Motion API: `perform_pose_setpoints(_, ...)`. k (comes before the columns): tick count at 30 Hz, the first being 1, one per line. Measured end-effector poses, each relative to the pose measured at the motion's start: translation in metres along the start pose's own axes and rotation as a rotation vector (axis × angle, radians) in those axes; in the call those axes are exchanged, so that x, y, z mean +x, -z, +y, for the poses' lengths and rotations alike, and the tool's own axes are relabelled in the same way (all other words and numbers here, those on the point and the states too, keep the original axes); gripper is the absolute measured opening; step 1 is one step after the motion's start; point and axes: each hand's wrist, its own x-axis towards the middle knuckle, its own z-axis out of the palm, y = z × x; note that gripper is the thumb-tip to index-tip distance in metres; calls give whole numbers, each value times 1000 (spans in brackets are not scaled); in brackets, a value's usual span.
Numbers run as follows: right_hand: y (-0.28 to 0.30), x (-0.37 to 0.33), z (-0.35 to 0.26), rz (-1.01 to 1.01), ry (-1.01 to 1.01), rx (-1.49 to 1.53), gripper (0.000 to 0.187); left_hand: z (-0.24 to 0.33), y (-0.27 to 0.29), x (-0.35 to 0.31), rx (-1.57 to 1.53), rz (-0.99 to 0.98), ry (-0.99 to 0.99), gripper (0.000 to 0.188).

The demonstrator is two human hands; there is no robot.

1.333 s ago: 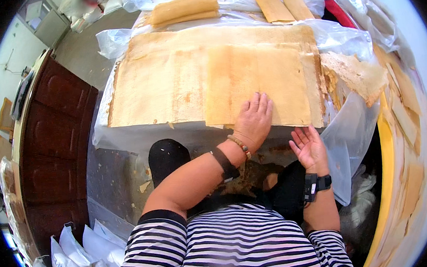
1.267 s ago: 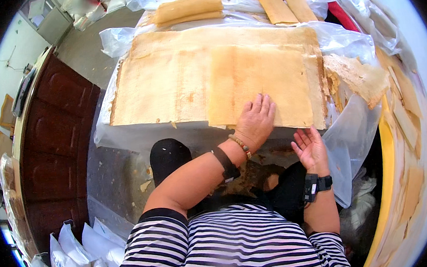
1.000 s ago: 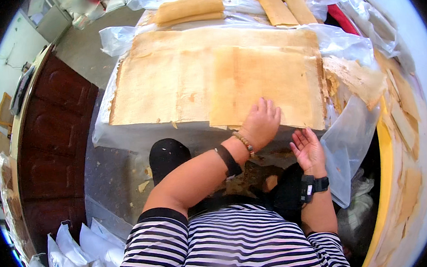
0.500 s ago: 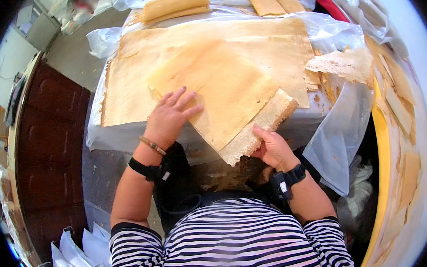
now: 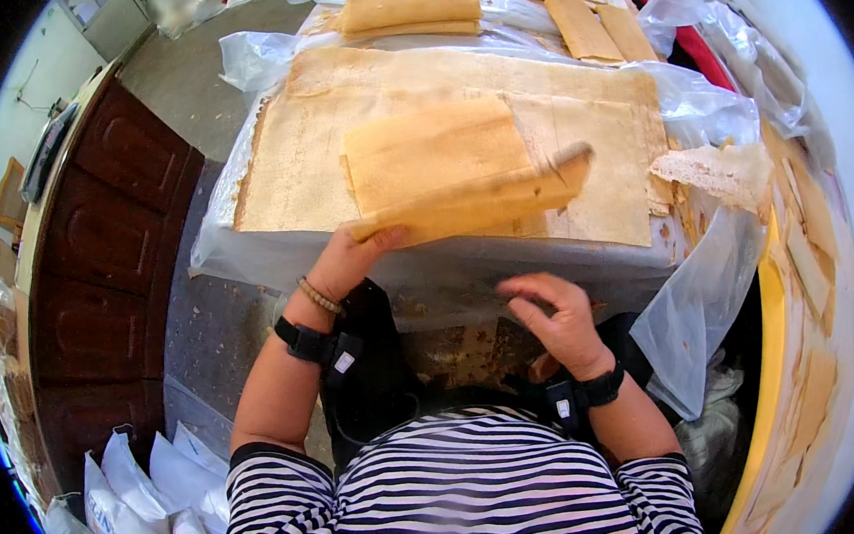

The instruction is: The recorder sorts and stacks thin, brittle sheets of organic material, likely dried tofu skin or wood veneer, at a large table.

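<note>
My left hand [image 5: 351,258] is closed on the near left corner of a thin tan sheet [image 5: 433,151], thumb on top. A long strip along the sheet's near side is raised and folded up, and its right end curls and is blurred by motion. Under it, a wider pale tan sheet [image 5: 270,189] covers the near part of the table. My right hand [image 5: 556,317] is in front of the table edge, apart from the sheet. Its thumb and forefinger are separated, with nothing between them.
Folded tan sheets [image 5: 407,10] lie at the back of the table, with more folded pieces [image 5: 584,29] to their right. A torn whitish piece [image 5: 710,169] rests on clear plastic [image 5: 695,296] at right. A dark wooden cabinet [image 5: 108,232] and white sacks [image 5: 144,500] are on the left.
The smaller sheet has turned from a slant to nearly square with the table, and its near side is lifted and folded. My left hand has gripped its corner; my right hand has let go.
</note>
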Motion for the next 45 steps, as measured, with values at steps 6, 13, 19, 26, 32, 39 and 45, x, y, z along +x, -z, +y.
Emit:
perform_pose_setpoints(6,1,44,-38,227,407,-585,45,24,-12,7,-362,188,191,30)
perform_pose_setpoints(13,-21,79,-10,151,368,-879,56,26,-10,14,-195,265,337,33)
perform_pose_setpoints(19,-29,91,-1,99,355,-902,57,-8,-8,22,85,409,276,36)
perform_pose_setpoints(26,-32,99,-8,72,422,-918,57,-6,-15,11,-332,435,213,28)
perform_pose_setpoints(32,-35,110,2,59,429,-939,59,-7,-12,12,-343,412,198,28)
perform_pose_setpoints(39,-42,117,17,9,384,-948,60,-28,-10,19,132,504,142,31)
perform_pose_setpoints(45,-41,119,19,-17,325,-936,62,68,-25,25,1063,598,527,33)
